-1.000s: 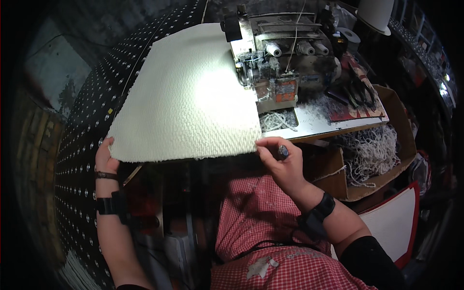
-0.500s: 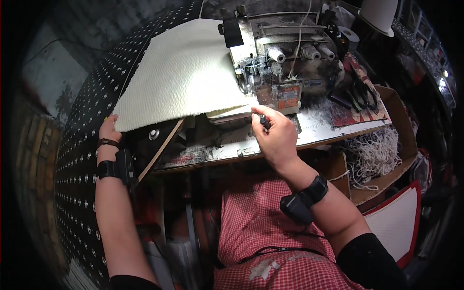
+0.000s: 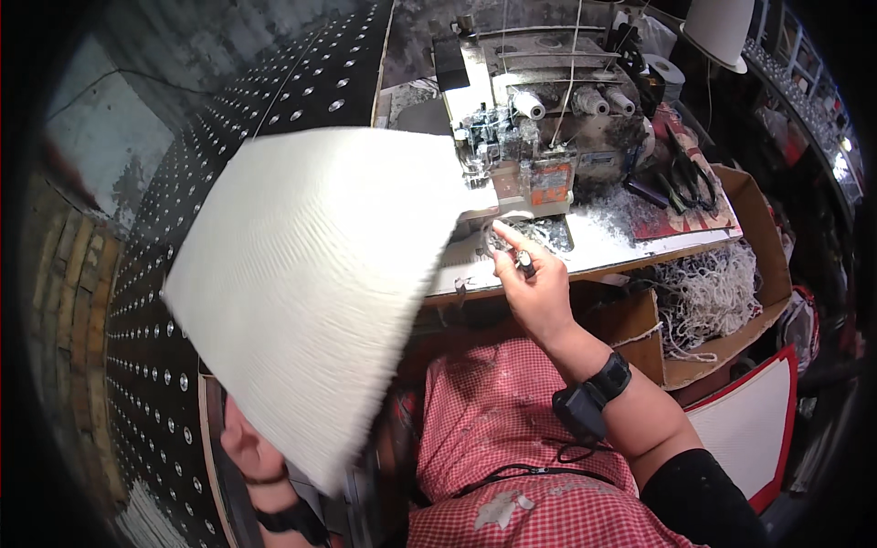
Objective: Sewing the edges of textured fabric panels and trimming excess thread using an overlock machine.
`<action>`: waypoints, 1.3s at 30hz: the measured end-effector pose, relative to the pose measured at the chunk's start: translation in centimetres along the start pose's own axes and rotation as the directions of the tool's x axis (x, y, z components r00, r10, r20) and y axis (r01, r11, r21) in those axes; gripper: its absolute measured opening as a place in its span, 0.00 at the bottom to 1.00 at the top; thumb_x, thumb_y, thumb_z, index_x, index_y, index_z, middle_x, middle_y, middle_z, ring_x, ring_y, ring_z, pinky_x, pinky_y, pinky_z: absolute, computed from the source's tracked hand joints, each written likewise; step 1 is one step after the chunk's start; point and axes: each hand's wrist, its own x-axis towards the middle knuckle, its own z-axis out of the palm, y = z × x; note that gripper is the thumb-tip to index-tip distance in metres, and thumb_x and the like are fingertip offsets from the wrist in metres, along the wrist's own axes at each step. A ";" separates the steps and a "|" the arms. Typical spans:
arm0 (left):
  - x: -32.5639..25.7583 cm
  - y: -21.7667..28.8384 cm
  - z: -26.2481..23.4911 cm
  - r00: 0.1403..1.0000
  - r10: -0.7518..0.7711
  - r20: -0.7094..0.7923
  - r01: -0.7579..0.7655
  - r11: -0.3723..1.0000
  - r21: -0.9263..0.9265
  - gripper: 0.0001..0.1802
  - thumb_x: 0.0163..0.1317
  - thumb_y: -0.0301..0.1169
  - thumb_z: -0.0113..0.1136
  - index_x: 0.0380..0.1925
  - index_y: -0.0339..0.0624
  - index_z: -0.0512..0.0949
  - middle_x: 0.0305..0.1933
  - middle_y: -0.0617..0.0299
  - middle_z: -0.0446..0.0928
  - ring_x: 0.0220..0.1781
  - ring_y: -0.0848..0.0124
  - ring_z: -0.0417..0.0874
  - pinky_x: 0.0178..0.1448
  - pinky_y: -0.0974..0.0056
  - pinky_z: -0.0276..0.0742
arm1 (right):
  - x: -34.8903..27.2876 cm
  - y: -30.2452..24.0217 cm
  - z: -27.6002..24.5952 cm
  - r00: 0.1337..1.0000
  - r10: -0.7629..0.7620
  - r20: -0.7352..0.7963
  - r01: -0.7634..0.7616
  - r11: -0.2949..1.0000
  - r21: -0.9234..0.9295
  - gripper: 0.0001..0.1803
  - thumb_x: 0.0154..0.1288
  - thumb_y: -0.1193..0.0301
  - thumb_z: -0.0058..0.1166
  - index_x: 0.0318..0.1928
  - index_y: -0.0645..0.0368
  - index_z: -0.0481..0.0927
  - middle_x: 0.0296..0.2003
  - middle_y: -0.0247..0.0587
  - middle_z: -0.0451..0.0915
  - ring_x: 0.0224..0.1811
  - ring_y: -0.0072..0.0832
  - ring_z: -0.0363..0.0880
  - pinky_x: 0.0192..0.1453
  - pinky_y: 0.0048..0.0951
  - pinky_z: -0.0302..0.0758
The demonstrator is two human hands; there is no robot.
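Observation:
A large cream ribbed fabric sheet (image 3: 301, 265) spreads from the overlock sewing machine (image 3: 539, 137) down toward my lap. Its upper right edge meets the machine's needle area, and its near corner is blurred. My left hand (image 3: 248, 447) is at the sheet's lower left edge, partly covered by it and smeared by motion, so its grip is unclear. Just in front of the machine, my right hand (image 3: 534, 288) is closed around a small dark tool (image 3: 524, 264) with a rounded end, most of it hidden. The index finger points toward the machine bed.
Black-handled scissors (image 3: 690, 181) lie right of the machine. Below them, a cardboard box (image 3: 763, 256) contains tangled white thread trimmings (image 3: 708, 297). A thread cone (image 3: 717, 32) stands at the upper right. A black studded surface (image 3: 146, 356) runs along the left. A red-edged white panel (image 3: 744, 438) leans at right.
The fabric has swung toward me, its near corner now over my lap. My left hand has moved down and right. My right hand has shifted slightly down and right, still around the dark tool.

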 end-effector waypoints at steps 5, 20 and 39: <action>-3.5 -1.0 -2.6 0.892 0.186 -0.412 -0.071 0.957 0.280 0.25 0.60 0.25 0.45 0.59 0.31 0.58 0.61 0.52 0.63 0.61 0.60 0.64 0.64 0.60 0.58 | 1.6 -0.7 1.3 0.989 0.128 0.078 -0.149 0.799 0.582 0.22 0.66 0.68 0.46 0.57 0.66 0.66 0.28 0.27 0.74 0.28 0.08 0.66 0.33 0.11 0.65; -13.1 1.4 -6.9 0.671 0.309 -0.673 -0.124 0.943 0.309 0.20 0.59 0.26 0.44 0.53 0.37 0.65 0.57 0.54 0.66 0.58 0.63 0.66 0.61 0.57 0.64 | -0.5 -0.9 0.5 0.992 -0.026 0.123 -0.014 0.951 0.310 0.24 0.58 0.76 0.52 0.56 0.68 0.67 0.51 0.50 0.72 0.47 0.21 0.73 0.50 0.18 0.69; -2.0 4.3 -8.0 0.803 0.096 -0.588 0.014 0.984 0.180 0.21 0.61 0.22 0.45 0.56 0.33 0.61 0.57 0.53 0.67 0.58 0.63 0.69 0.62 0.59 0.64 | -2.0 -1.1 -1.2 0.980 0.054 0.192 -0.087 0.981 0.171 0.23 0.58 0.74 0.55 0.56 0.60 0.70 0.30 0.27 0.76 0.26 0.08 0.66 0.30 0.12 0.66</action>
